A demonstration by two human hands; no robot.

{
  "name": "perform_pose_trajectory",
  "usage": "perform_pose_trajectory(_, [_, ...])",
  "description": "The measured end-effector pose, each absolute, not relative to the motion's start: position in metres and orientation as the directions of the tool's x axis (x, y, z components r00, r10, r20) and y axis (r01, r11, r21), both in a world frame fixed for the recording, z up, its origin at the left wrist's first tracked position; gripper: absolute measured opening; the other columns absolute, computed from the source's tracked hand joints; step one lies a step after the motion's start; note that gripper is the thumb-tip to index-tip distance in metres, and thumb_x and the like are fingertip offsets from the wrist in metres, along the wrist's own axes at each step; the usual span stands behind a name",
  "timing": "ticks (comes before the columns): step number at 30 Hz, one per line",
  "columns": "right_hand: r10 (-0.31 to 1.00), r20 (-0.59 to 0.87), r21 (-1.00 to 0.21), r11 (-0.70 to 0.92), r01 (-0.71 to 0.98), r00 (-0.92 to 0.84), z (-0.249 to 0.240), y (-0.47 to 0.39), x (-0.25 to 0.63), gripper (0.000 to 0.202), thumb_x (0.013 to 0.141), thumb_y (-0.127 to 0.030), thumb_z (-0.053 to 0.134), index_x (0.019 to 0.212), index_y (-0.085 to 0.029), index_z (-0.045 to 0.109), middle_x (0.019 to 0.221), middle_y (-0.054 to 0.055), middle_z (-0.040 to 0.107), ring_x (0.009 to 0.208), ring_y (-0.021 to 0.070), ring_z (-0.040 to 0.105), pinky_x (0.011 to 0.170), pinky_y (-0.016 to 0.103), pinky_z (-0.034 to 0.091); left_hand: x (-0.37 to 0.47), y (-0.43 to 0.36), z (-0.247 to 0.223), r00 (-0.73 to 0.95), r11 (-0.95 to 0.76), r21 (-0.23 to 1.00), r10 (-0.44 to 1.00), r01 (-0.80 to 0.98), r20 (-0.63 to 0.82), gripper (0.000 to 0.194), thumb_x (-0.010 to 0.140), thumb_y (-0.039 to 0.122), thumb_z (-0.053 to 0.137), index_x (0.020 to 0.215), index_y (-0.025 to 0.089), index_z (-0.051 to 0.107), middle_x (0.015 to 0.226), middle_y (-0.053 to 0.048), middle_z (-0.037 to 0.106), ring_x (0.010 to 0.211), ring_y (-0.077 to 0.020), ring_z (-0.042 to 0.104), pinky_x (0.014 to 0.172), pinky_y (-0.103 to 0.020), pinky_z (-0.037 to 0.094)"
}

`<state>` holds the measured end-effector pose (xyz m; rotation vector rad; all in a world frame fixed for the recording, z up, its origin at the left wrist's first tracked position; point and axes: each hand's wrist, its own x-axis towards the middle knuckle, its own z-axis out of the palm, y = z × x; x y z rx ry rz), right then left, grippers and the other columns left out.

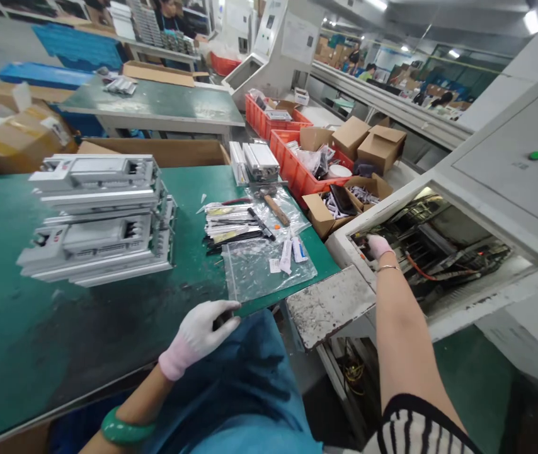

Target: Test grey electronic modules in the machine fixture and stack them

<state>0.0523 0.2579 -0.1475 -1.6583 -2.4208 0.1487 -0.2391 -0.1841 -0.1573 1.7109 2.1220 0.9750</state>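
My left hand (203,331), in a white glove with a pink cuff, is at the near edge of the green-topped table (193,296). Its fingers and thumb are closed about that edge. My right hand (379,247), gloved too, reaches into the opening of a white machine (443,321), by its left side; the fingers are blurred and partly hidden, so their hold does not show. Between the hands, a clear plastic bag (250,277) lies on the table with two small tubes (286,255) on it. Beyond it are a hammer (276,209) and a bundle of thin strips (231,224).
Silver metal housings (103,236) stand stacked on the table's left; more metal blocks (260,161) sit at its far corner. Red crates (292,167) and open cardboard boxes (323,214) stand beyond. A worn metal ledge (330,306) juts between table and machine.
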Motion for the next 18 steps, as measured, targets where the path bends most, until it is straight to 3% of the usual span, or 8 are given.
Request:
perform_pose_trajectory(2, [0.944, 0.179, -0.261, 0.316, 0.912, -0.276, -0.136, 0.25, 0.047, 0.033, 0.101, -0.03, 0.045, 0.127, -0.013, 0.057, 0.125, 0.015, 0.061, 0.111, 0.0218, 0.062, 0.093, 0.039, 0.053, -0.238, -0.185, -0.158, -0.286, 0.108, 0.641, 0.941, 0.76, 0.179, 0.034, 0.085, 0.047, 0.054, 0.098, 0.023, 0.074, 0.082, -0.002, 0.076, 0.071, -0.0187, 0.07, 0.068, -0.029, 0.054])
perform_pose_trajectory(4, [0.936, 0.296, -0.435, 0.309, 0.846, -0.19, -0.122, 0.231, 0.036, 0.038, 0.102, -0.027, 0.034, 0.129, -0.01, 0.055, 0.127, 0.018, 0.061, 0.115, 0.022, 0.06, 0.097, 0.038, 0.051, -0.237, -0.185, -0.158, -0.29, 0.123, 0.658, 0.945, 0.743, 0.15, 0.034, 0.085, 0.046, 0.053, 0.099, 0.022, 0.074, 0.088, -0.003, 0.077, 0.077, -0.0194, 0.071, 0.072, -0.03, 0.054])
perform_pose_trajectory(6, [0.909, 0.378, -0.612, 0.39, 0.688, -0.178, -0.109, 0.199, 0.021, 0.039, 0.098, -0.032, 0.04, 0.127, -0.011, 0.056, 0.121, 0.015, 0.065, 0.111, 0.0225, 0.062, 0.098, 0.038, 0.05, -0.235, -0.186, -0.158, -0.297, 0.127, 0.67, 0.944, 0.732, 0.146, 0.034, 0.086, 0.045, 0.052, 0.1, 0.022, 0.073, 0.091, -0.004, 0.077, 0.081, -0.0198, 0.071, 0.075, -0.031, 0.054])
perform_pose_trajectory(8, [0.872, 0.341, -0.642, 0.49, 0.59, -0.352, -0.101, 0.158, 0.007, 0.039, 0.092, -0.04, 0.052, 0.12, -0.014, 0.063, 0.11, 0.011, 0.069, 0.103, 0.0232, 0.064, 0.095, 0.037, 0.05, -0.234, -0.187, -0.157, -0.32, 0.13, 0.651, 0.93, 0.748, 0.182, 0.033, 0.086, 0.044, 0.053, 0.1, 0.021, 0.073, 0.094, -0.006, 0.076, 0.086, -0.0211, 0.069, 0.081, -0.034, 0.053])
perform_pose_trajectory(10, [0.796, 0.208, -0.516, 0.583, 0.628, -0.568, -0.1, 0.115, -0.003, 0.035, 0.088, -0.042, 0.058, 0.111, -0.018, 0.068, 0.107, 0.01, 0.069, 0.101, 0.0233, 0.063, 0.095, 0.035, 0.048, -0.232, -0.187, -0.157, -0.34, 0.139, 0.596, 0.909, 0.791, 0.24, 0.032, 0.086, 0.043, 0.055, 0.102, 0.022, 0.072, 0.103, -0.007, 0.074, 0.098, -0.0238, 0.067, 0.09, -0.04, 0.051])
perform_pose_trajectory(12, [0.759, 0.076, -0.319, 0.633, 0.706, -0.646, -0.105, 0.081, -0.01, 0.029, 0.087, -0.043, 0.06, 0.102, -0.02, 0.07, 0.105, 0.01, 0.067, 0.1, 0.0234, 0.062, 0.093, 0.033, 0.047, -0.229, -0.186, -0.158, -0.322, 0.135, 0.526, 0.904, 0.84, 0.283, 0.034, 0.085, 0.043, 0.059, 0.108, 0.023, 0.071, 0.119, -0.009, 0.07, 0.116, -0.0275, 0.061, 0.103, -0.046, 0.044])
perform_pose_trajectory(15, [0.819, -0.042, -0.046, 0.571, 0.82, -0.573, -0.117, 0.055, -0.014, 0.034, 0.089, -0.049, 0.06, 0.091, -0.018, 0.071, 0.101, 0.013, 0.064, 0.095, 0.0251, 0.061, 0.085, 0.033, 0.047, -0.226, -0.184, -0.161, -0.276, 0.123, 0.448, 0.915, 0.886, 0.295, 0.042, 0.084, 0.042, 0.063, 0.121, 0.022, 0.066, 0.135, -0.01, 0.062, 0.132, -0.0306, 0.049, 0.114, -0.052, 0.032])
perform_pose_trajectory(18, [0.854, -0.054, 0.052, 0.519, 0.853, -0.517, -0.125, 0.049, -0.017, 0.041, 0.089, -0.055, 0.059, 0.091, -0.016, 0.07, 0.101, 0.015, 0.062, 0.095, 0.027, 0.06, 0.081, 0.034, 0.046, -0.224, -0.183, -0.163, -0.239, 0.11, 0.413, 0.931, 0.904, 0.276, 0.048, 0.084, 0.041, 0.064, 0.126, 0.018, 0.063, 0.138, -0.012, 0.06, 0.133, -0.0316, 0.048, 0.117, -0.054, 0.029])
